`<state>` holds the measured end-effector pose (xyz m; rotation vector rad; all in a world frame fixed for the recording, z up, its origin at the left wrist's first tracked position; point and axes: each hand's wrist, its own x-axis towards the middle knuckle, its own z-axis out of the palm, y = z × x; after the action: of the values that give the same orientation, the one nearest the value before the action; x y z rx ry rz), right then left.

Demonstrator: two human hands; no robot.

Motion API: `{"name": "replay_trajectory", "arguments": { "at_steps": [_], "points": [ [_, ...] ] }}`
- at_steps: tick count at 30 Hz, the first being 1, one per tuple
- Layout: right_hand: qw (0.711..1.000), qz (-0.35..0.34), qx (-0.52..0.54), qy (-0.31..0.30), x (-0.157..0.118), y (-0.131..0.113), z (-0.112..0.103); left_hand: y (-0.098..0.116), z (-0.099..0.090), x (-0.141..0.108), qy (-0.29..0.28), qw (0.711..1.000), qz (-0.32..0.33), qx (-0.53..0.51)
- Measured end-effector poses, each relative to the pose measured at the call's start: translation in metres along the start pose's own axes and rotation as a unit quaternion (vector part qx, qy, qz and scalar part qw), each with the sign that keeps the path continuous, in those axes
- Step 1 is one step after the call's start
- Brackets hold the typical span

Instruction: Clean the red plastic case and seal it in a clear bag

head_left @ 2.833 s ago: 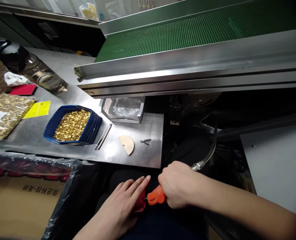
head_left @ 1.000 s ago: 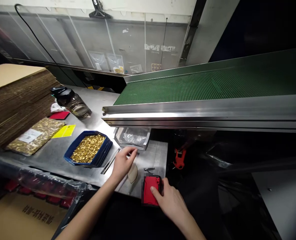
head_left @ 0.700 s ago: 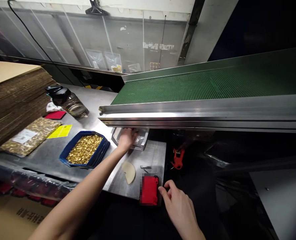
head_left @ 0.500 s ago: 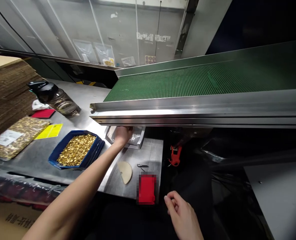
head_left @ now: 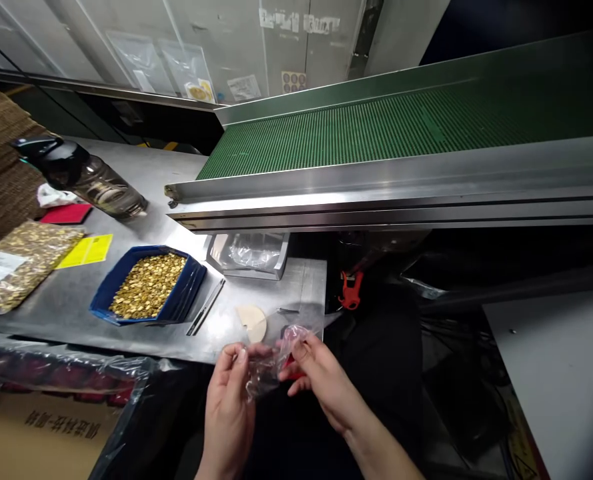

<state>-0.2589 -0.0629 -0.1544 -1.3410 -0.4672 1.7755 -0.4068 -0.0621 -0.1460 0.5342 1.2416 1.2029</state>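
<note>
Film (head_left: 262, 377), probably a bag, is being pinched by left hand (head_left: 230, 408) and right hand (head_left: 325, 379) near the worktop's (head_left: 310, 283) front-right corner; tearing is being risked if pulled unevenly.

Your left hand (head_left: 231, 403) and right hand (head_left: 321, 377): one clear bag (head_left: 266, 375), held between them; beyond, one blue bin (head_left: 179, 293) of gold pieces (head_left: 146, 287).

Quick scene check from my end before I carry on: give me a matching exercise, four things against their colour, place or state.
1. Blue bin
2. Clear plastic film
3. Conveyor belt
4. Notched disc

A. Green, ribbed
B. Beige, flat on the metal table
C. Holding gold-coloured pieces
D. Held by the left hand and right hand

Pairs: 1-C, 2-D, 3-A, 4-B
</note>
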Motion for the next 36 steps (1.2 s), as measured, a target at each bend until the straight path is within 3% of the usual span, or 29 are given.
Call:
{"name": "replay_trajectory", "arguments": {
  "at_steps": [3, 8, 14, 18, 22, 27, 32, 36],
  "points": [
    [0.998, -0.004, 0.050, 0.042, 0.010, 0.004, 0.000, -0.004, -0.007, -0.005, 0.026, 0.996, -0.063, -0.057],
    [0.994, -0.059, 0.055, 0.074, -0.001, 0.012, -0.023, -0.013, -0.020, 0.009, 0.056, 0.993, -0.089, -0.058],
    [0.987, -0.076, -0.076, 0.120, -0.026, 0.022, -0.053, -0.016, -0.014, 0.028, -0.023, 0.991, -0.132, 0.000],
    [0.955, -0.138, -0.185, 0.189, -0.034, 0.027, -0.073, -0.017, -0.014, 0.037, -0.084, 0.981, -0.151, 0.089],
    [0.926, -0.158, -0.265, 0.215, -0.037, 0.022, -0.088, -0.015, -0.019, 0.040, -0.104, 0.972, -0.152, 0.145],
    [0.910, -0.172, -0.311, 0.215, -0.034, 0.009, -0.089, -0.017, -0.025, 0.037, -0.107, 0.971, -0.134, 0.169],
    [0.854, -0.198, -0.410, 0.254, -0.034, 0.004, -0.084, -0.018, -0.031, 0.031, -0.119, 0.970, -0.120, 0.177],
    [0.867, -0.229, -0.373, 0.237, -0.035, 0.003, -0.087, -0.016, -0.032, 0.029, -0.132, 0.966, -0.121, 0.187]
  ]
}}
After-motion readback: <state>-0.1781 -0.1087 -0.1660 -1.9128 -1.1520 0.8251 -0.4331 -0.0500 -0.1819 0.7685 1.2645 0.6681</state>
